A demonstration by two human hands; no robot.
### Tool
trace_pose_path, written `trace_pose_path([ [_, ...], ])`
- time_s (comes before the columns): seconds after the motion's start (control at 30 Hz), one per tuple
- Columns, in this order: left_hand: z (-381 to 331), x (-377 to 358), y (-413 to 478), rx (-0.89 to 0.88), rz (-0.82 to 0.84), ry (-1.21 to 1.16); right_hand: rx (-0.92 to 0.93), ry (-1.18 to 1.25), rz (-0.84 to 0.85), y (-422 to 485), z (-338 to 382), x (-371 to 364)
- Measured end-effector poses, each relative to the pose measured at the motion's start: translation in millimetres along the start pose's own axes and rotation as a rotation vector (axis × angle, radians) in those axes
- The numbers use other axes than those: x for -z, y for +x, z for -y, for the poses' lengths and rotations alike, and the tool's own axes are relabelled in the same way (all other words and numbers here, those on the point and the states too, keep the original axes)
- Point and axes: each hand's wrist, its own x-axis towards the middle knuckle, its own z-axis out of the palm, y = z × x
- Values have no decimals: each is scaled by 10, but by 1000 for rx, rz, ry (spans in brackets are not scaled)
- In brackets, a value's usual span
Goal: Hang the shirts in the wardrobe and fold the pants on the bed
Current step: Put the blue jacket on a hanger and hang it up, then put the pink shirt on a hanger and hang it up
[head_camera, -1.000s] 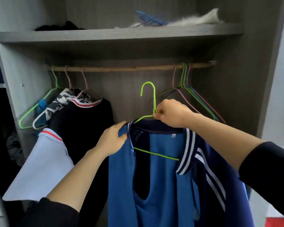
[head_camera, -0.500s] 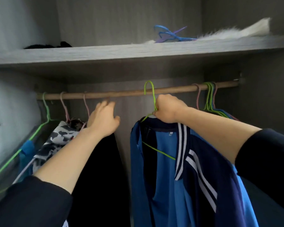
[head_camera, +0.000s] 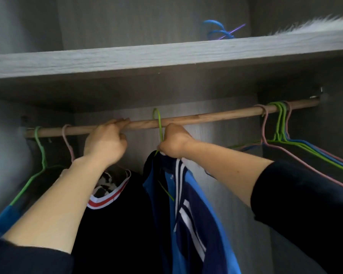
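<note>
A blue shirt [head_camera: 188, 210] with navy and white stripes hangs from a green wire hanger [head_camera: 160, 127]. My right hand [head_camera: 174, 142] grips the hanger's neck just below the wooden rail [head_camera: 216, 115], and the hook curves up in front of the rail. My left hand [head_camera: 105, 141] is to the left, its fingers curled over the top of the rail. A black shirt [head_camera: 115, 224] with a red and white collar hangs below my left forearm.
Several bare green, pink and blue hangers [head_camera: 281, 125] crowd the rail's right end. A green hanger [head_camera: 40, 149] and a pink hanger [head_camera: 67, 141] hang at the left. The grey shelf [head_camera: 166, 54] above carries blue hangers [head_camera: 216, 31] and white fur [head_camera: 315, 24].
My right hand lifted the hanger with the blue shirt up to the rail. My left hand let go of the shirt's collar, rose and took hold of the rail.
</note>
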Motion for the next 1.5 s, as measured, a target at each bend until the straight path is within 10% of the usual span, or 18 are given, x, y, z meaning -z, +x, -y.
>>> trace_pose_path([
  [0.6, -175, 94, -1, 170, 58, 82, 44, 514, 285, -120, 4, -538],
  [1.07, -1536, -517, -70, -138, 43, 141, 21, -650, -247, -807, -1623, 827],
  [1.5, -1768, -849, 101, -93, -99, 180, -154, -710, -243, -910, -2072, 1028],
])
